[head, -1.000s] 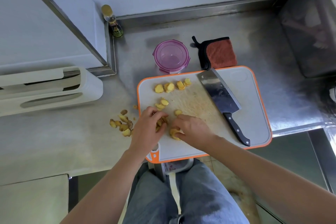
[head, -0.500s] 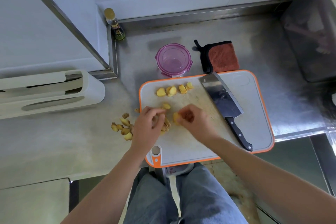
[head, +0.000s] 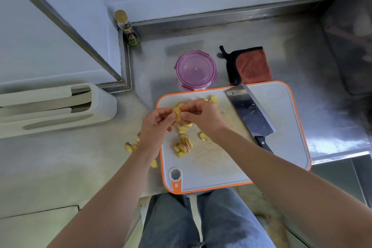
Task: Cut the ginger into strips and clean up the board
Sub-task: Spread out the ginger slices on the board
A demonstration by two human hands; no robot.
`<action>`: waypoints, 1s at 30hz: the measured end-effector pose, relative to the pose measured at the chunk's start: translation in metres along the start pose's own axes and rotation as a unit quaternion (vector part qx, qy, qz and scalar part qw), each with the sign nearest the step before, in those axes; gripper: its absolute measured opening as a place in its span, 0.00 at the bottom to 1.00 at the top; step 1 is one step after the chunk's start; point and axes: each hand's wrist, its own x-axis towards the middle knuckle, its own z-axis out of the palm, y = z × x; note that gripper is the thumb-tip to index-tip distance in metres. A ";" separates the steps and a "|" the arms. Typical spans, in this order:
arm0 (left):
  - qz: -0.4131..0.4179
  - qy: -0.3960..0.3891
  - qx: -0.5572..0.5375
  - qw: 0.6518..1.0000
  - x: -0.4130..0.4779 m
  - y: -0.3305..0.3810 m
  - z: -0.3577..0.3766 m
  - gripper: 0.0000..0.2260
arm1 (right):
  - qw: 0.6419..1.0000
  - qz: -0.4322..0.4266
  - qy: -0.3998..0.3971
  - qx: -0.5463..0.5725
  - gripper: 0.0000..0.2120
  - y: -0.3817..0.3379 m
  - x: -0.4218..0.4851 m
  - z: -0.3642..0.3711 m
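Pinching one ginger piece [head: 176, 114] between both hands, left [head: 155, 127] and right [head: 203, 118], we held it above the board [head: 281, 147], knife [head: 250, 113] lying alongside.

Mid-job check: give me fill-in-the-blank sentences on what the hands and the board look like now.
The left hand and right hand together pinch one piece of ____.
The cleaver lies on the cutting board, touched by ____ hand.
The red cloth lies to the ____ of the round container.
Missing: ginger; neither; right.

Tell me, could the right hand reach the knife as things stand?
Probably yes: the knife lies on the board just beside the right hand, nothing between them, though that hand pinches a ginger piece.
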 end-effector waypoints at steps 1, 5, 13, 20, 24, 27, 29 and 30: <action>-0.002 -0.001 -0.002 1.000 0.001 0.001 0.000 0.05 | 1.000 -0.002 -0.001 -0.001 0.08 0.001 0.001 -0.001; 0.016 0.043 0.060 0.997 0.013 0.000 0.002 0.06 | 0.991 -0.030 0.039 -0.125 0.06 0.004 0.001 -0.010; 0.080 0.193 0.328 0.921 0.019 -0.004 0.006 0.09 | 0.897 -0.060 -0.067 -0.432 0.14 0.015 -0.027 -0.012; 0.160 0.152 0.340 0.914 -0.005 -0.012 -0.008 0.04 | 0.898 -0.051 -0.113 -0.422 0.14 0.030 -0.029 -0.009; 0.198 0.065 0.347 0.915 -0.023 -0.023 -0.015 0.05 | 0.898 -0.071 -0.117 -0.418 0.09 0.034 -0.031 -0.014; 0.206 0.008 0.355 0.912 -0.034 -0.027 -0.015 0.05 | 0.878 -0.120 -0.117 -0.449 0.11 0.036 -0.036 -0.012; 0.205 -0.039 0.381 0.901 -0.038 -0.029 -0.015 0.06 | 0.858 -0.150 -0.109 -0.479 0.13 0.039 -0.040 -0.008; 0.201 -0.058 0.400 0.892 -0.040 -0.030 -0.015 0.08 | 0.852 -0.158 -0.103 -0.489 0.13 0.041 -0.041 -0.007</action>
